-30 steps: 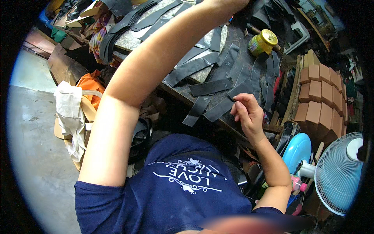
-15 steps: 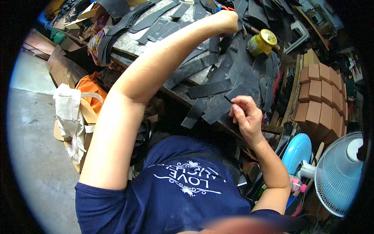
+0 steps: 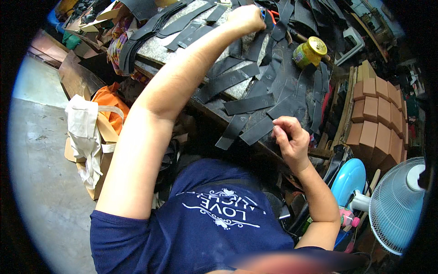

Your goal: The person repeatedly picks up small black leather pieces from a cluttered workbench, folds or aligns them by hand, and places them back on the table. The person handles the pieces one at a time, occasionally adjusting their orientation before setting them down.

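Observation:
My left hand (image 3: 247,19) is stretched across the worktable (image 3: 153,50) to its far side, with its fingers curled. Their tips face away, and I cannot make out what they hold. A black strip (image 3: 268,20) lies against its right side, close to something with red and blue parts (image 3: 273,14). My right hand (image 3: 293,142) is raised over the table's near edge, thumb and index finger pinched together; a tiny dark spot shows at the tips. Below and beside it lie flat black strips (image 3: 249,104) with pale marks, and another black strip (image 3: 256,131) overhangs the edge.
A yellow can (image 3: 310,52) stands among the strips at the right. Brown boxes (image 3: 376,109) are stacked further right, above a fan (image 3: 397,205) and a blue round thing (image 3: 349,180). A stack of black pieces (image 3: 132,48) and a white cloth bag (image 3: 84,123) are at the left.
My left hand has moved left, uncovering more of the red and blue thing. My right hand stays nearly in place; the thin dark piece that stuck out from its fingertips no longer shows.

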Demonstrator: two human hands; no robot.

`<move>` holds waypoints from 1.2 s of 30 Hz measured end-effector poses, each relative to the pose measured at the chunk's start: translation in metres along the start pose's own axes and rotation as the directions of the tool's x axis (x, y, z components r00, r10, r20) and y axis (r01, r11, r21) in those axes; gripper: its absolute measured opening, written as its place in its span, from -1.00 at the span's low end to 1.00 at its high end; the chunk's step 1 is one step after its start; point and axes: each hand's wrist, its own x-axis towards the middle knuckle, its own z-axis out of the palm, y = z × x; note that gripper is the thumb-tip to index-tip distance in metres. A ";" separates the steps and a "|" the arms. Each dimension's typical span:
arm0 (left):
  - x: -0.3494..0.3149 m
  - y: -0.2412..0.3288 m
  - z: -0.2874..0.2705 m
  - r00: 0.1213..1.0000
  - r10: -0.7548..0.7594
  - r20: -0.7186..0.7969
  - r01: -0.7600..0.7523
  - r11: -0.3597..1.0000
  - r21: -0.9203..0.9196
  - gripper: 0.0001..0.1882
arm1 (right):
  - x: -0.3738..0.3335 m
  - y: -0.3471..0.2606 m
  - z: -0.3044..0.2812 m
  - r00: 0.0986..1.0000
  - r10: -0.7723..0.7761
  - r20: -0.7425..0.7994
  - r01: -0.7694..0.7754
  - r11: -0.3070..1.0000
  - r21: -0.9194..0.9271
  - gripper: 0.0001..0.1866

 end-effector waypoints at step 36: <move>-0.150 0.071 -0.001 0.922 0.382 0.067 -0.379 0.851 0.364 -0.78 | 0.032 -0.010 -0.054 0.863 0.455 -0.221 -0.220 0.732 0.645 -0.84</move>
